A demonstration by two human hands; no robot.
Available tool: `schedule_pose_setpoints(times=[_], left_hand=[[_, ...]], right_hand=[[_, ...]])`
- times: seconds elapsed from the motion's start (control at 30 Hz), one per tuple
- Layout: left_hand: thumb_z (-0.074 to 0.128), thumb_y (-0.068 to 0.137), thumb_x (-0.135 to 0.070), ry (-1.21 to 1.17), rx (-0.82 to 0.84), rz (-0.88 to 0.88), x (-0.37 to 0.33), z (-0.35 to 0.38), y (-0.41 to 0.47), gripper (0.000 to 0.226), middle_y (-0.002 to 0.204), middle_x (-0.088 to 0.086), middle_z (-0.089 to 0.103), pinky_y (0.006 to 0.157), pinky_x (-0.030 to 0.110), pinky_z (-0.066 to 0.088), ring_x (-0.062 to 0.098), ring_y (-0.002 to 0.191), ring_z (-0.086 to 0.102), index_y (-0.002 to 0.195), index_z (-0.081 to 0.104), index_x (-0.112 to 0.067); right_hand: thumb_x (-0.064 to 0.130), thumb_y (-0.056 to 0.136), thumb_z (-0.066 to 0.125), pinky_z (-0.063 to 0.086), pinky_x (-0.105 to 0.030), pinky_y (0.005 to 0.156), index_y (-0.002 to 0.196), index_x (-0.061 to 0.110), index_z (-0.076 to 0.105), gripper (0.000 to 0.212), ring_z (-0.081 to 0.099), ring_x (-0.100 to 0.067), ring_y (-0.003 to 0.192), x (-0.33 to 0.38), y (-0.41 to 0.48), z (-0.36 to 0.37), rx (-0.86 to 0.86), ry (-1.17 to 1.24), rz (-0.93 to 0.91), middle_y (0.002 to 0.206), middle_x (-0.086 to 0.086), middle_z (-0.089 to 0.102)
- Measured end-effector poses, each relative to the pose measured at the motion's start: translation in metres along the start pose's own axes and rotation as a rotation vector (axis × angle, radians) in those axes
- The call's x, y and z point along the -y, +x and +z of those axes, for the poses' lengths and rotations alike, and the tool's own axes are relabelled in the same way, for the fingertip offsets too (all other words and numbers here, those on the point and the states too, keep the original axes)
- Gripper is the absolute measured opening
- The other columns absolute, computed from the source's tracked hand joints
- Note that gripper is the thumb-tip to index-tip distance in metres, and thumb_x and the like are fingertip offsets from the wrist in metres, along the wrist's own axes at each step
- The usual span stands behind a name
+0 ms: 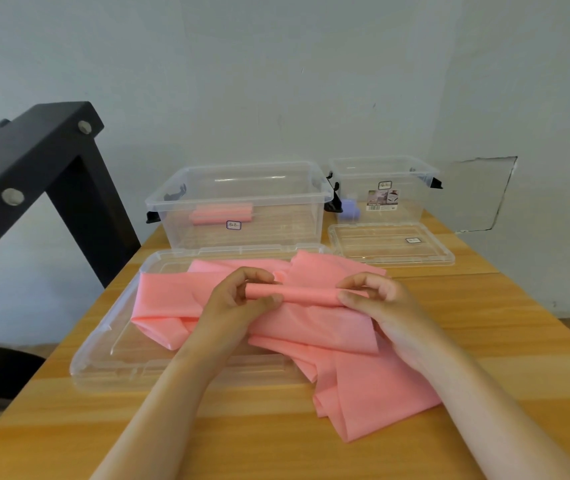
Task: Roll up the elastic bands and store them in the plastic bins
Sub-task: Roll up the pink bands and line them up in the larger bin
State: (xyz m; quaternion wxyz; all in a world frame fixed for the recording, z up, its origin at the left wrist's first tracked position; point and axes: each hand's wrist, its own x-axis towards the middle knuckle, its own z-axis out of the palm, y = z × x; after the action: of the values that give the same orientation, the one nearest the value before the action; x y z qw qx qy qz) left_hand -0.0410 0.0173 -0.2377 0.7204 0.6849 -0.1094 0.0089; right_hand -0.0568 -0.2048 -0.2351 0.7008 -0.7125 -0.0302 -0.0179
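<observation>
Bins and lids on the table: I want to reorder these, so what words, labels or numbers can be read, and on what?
No text is readable.
Front sticker on the large bin: marks too small.
Top sticker on the small bin: blurred.
Picture label with barcode on the small bin: print too small.
Lid sticker on the small lid: blurred.

On our bench (pixel 484 341) we have the large bin (pixel 242 201) at the back, the small bin (pixel 415 199) just right of it. Rolled bands (pixel 221 214) lie in the large bin, one roll (pixel 350 209) in the small. The large lid (pixel 120 348) and the small lid (pixel 390 245) each lie before their own bin. The elastic band (pixel 363 386) sprawls over the large lid's right part and the bench.
</observation>
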Motion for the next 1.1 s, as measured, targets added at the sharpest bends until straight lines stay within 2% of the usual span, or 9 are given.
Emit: schedule_pose_setpoints(times=[0.13, 0.3, 0.47, 0.57, 0.63, 0.73, 0.83, 0.97, 1.1], left_hand=[[0.067, 0.088, -0.017, 0.074, 0.026, -0.077, 0.0001, 0.0, -0.0012, 0.011, 0.076, -0.012, 0.062, 0.055, 0.024, 0.035, 0.008, 0.067, 0.05, 0.095, 0.067, -0.026], [0.063, 0.091, -0.01, 0.113, -0.001, 0.006, -0.0017, 0.0045, -0.0016, 0.009, 0.052, -0.022, 0.052, 0.042, 0.009, 0.03, -0.004, 0.042, 0.04, 0.097, 0.061, -0.016], [0.066, 0.087, -0.005, 0.079, -0.02, 0.038, -0.0025, 0.0058, -0.0015, 0.014, 0.064, -0.023, 0.056, 0.046, 0.01, 0.034, -0.004, 0.052, 0.046, 0.09, 0.06, -0.017], [0.066, 0.087, -0.006, 0.072, -0.019, 0.051, -0.0038, 0.0068, -0.0029, 0.013, 0.073, -0.02, 0.061, 0.052, 0.01, 0.038, -0.003, 0.06, 0.051, 0.089, 0.061, -0.018], [0.066, 0.087, -0.006, 0.072, -0.037, 0.076, -0.0042, 0.0057, -0.0029, 0.012, 0.08, -0.018, 0.064, 0.059, 0.009, 0.04, -0.003, 0.068, 0.055, 0.089, 0.061, -0.017], [0.065, 0.087, -0.007, 0.073, -0.049, 0.074, -0.0047, 0.0039, -0.0026, 0.011, 0.082, -0.018, 0.064, 0.062, 0.009, 0.041, -0.003, 0.071, 0.055, 0.09, 0.062, -0.016], [0.067, 0.087, -0.01, 0.073, -0.049, 0.037, -0.0042, 0.004, -0.003, 0.012, 0.083, -0.019, 0.063, 0.062, 0.014, 0.041, -0.002, 0.071, 0.055, 0.093, 0.063, -0.02], [0.067, 0.087, -0.01, 0.067, -0.059, 0.026, -0.005, 0.0044, -0.003, 0.013, 0.079, -0.018, 0.062, 0.058, 0.013, 0.041, -0.003, 0.067, 0.054, 0.093, 0.063, -0.021], [0.067, 0.087, -0.011, 0.05, -0.044, 0.018, -0.0058, 0.0046, -0.0035, 0.012, 0.077, -0.016, 0.062, 0.054, 0.012, 0.04, -0.002, 0.064, 0.053, 0.094, 0.063, -0.02]], right_hand=[[0.009, 0.08, 0.074, 0.044, -0.014, 0.066, 0.082, 0.021, 0.07, 0.013, 0.061, -0.002, 0.071, 0.0012, -0.0005, -0.001, 0.002, 0.005, -0.037, 0.07, 0.013, 0.066], [0.019, 0.081, 0.075, 0.042, -0.022, 0.071, 0.083, 0.025, 0.07, 0.008, 0.061, -0.004, 0.075, 0.0021, -0.0012, 0.0002, -0.007, -0.008, -0.025, 0.074, 0.011, 0.066], [0.032, 0.081, 0.072, 0.041, -0.025, 0.071, 0.086, 0.026, 0.069, 0.008, 0.064, -0.001, 0.067, 0.0024, -0.0015, 0.0017, -0.001, -0.03, 0.033, 0.066, 0.011, 0.068], [0.044, 0.067, 0.075, 0.041, -0.026, 0.076, 0.083, 0.028, 0.072, 0.023, 0.065, -0.011, 0.08, 0.0042, -0.0022, 0.0012, 0.048, -0.022, 0.048, 0.079, 0.005, 0.071], [0.041, 0.064, 0.078, 0.041, -0.022, 0.072, 0.083, 0.027, 0.073, 0.024, 0.061, -0.009, 0.079, 0.0054, -0.0041, 0.0018, 0.09, -0.034, 0.039, 0.082, 0.004, 0.069], [0.026, 0.073, 0.078, 0.042, -0.014, 0.063, 0.082, 0.023, 0.072, 0.011, 0.06, -0.003, 0.07, 0.0054, -0.0043, 0.002, 0.084, -0.028, 0.021, 0.076, 0.007, 0.066], [0.024, 0.078, 0.075, 0.042, -0.019, 0.068, 0.081, 0.022, 0.071, 0.005, 0.061, -0.004, 0.073, 0.0047, -0.0036, 0.0018, 0.059, -0.028, 0.003, 0.077, 0.007, 0.066], [0.025, 0.08, 0.074, 0.041, -0.022, 0.072, 0.077, 0.025, 0.071, 0.005, 0.06, -0.006, 0.078, 0.004, -0.0043, 0.0014, 0.057, -0.04, -0.021, 0.079, 0.008, 0.065], [0.021, 0.08, 0.073, 0.041, -0.02, 0.069, 0.074, 0.023, 0.07, 0.007, 0.059, -0.004, 0.074, 0.0051, -0.0046, 0.0021, 0.046, -0.008, -0.054, 0.075, 0.01, 0.064]])
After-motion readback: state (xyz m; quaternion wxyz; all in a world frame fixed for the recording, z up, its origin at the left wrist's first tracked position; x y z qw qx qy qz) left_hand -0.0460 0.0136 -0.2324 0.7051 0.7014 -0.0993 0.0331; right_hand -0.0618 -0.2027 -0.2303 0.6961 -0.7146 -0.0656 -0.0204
